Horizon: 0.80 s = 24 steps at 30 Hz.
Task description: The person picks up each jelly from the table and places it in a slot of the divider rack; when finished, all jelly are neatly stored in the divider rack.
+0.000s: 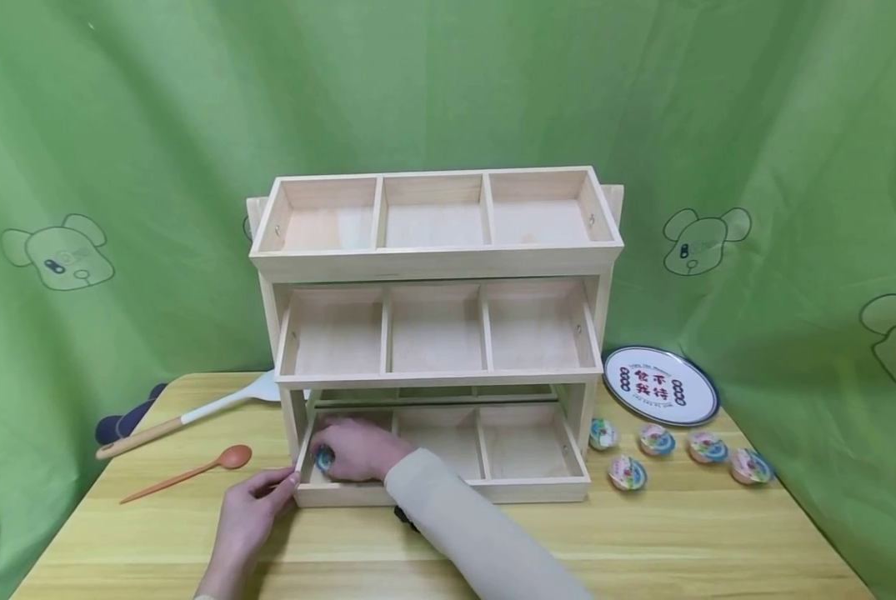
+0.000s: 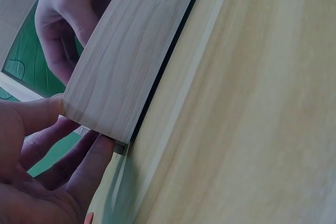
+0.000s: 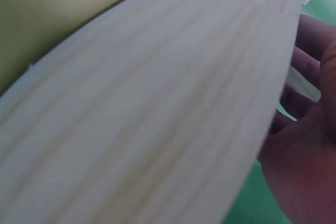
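Observation:
A three-tier wooden shelf (image 1: pixel 436 265) stands on the table, each tray split into three compartments. My right hand (image 1: pixel 359 450) reaches into the left compartment of the bottom tray (image 1: pixel 440 493) and holds a small jelly cup (image 1: pixel 323 457), whose coloured lid shows at the fingertips. In the right wrist view the tray's front board (image 3: pixel 157 103) hides part of the right hand (image 3: pixel 310 119) and the cup. At the bottom tray's left front corner my left hand (image 1: pixel 252 508) grips the wood between thumb and fingers, as the left wrist view shows close up.
Several jelly cups (image 1: pixel 628 472) lie right of the shelf, before a white plate (image 1: pixel 661 385) with a dark rim. On the left are an orange spoon (image 1: pixel 233 456), a wooden-handled white utensil (image 1: pixel 215 407) and a dark purple item (image 1: pixel 128 421). A green curtain (image 1: pixel 432 83) hangs behind.

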Tool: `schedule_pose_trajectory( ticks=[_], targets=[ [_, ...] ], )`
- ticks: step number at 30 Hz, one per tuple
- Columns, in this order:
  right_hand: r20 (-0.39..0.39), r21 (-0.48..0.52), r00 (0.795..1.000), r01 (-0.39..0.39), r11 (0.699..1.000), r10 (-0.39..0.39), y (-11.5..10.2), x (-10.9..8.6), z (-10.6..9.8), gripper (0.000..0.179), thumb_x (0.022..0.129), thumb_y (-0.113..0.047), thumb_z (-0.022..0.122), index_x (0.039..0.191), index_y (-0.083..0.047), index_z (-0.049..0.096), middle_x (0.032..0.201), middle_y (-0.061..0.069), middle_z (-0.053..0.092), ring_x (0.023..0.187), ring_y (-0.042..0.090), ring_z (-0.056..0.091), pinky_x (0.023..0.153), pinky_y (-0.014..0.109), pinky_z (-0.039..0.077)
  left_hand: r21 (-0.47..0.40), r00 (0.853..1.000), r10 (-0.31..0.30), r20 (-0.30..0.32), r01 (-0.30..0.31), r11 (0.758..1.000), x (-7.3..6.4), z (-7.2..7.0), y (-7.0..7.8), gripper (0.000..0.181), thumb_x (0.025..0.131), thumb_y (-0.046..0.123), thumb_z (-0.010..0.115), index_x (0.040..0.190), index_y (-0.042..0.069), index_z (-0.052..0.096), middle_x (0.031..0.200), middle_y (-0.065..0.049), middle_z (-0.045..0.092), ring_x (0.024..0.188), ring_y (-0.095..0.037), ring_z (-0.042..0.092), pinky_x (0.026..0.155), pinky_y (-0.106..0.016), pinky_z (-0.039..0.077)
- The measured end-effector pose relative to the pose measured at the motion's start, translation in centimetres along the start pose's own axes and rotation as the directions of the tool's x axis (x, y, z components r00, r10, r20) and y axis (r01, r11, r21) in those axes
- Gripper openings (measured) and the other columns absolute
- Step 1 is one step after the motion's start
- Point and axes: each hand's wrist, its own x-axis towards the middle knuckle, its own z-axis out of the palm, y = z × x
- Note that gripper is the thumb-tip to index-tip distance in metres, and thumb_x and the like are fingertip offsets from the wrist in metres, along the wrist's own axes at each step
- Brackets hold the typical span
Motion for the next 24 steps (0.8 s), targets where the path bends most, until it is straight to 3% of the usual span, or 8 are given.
schedule_pose_trajectory(
  ticks=[9, 16, 24],
  targets=[
    [-0.002, 0.129, 1.000, -0.021, 0.991, 0.022, 0.8, -1.8, -1.4, 0.038, 0.086, -0.020, 0.077, 0.122, -0.017, 0.067, 0.140, 0.002, 0.052, 0.119, 0.015, 0.053, 0.103, 0.024, 0.045, -0.006, 1.000, -0.014, 0.005, 0.014, 1.000, 0.1, -0.1, -0.1, 0.030, 0.090, 0.001, 0.069, 0.117, -0.011, 0.064, 0.113, -0.020, 0.065, 0.090, -0.015, 0.067, 0.083, -0.023, 0.059],
    [-0.006, 0.125, 0.999, -0.043, 0.991, 0.044, 1.2, -4.4, -2.9, 0.040, 0.090, -0.023, 0.073, 0.128, -0.017, 0.063, 0.148, 0.009, 0.045, 0.135, 0.025, 0.040, 0.115, 0.037, 0.035, -0.008, 1.000, -0.024, 0.010, 0.024, 1.000, 0.0, -0.1, 0.2, 0.031, 0.091, 0.001, 0.068, 0.119, -0.011, 0.062, 0.114, -0.022, 0.064, 0.091, -0.017, 0.068, 0.084, -0.023, 0.058],
    [0.001, 0.164, 0.995, -0.102, 0.981, 0.104, 1.6, -6.9, -3.8, 0.041, 0.089, -0.026, 0.073, 0.128, -0.019, 0.063, 0.151, 0.012, 0.040, 0.139, 0.028, 0.035, 0.116, 0.044, 0.032, -0.006, 1.000, -0.022, 0.011, 0.022, 1.000, -0.1, -0.1, 0.1, 0.031, 0.091, 0.002, 0.069, 0.118, -0.011, 0.063, 0.115, -0.023, 0.064, 0.091, -0.018, 0.068, 0.083, -0.023, 0.058]
  ],
)
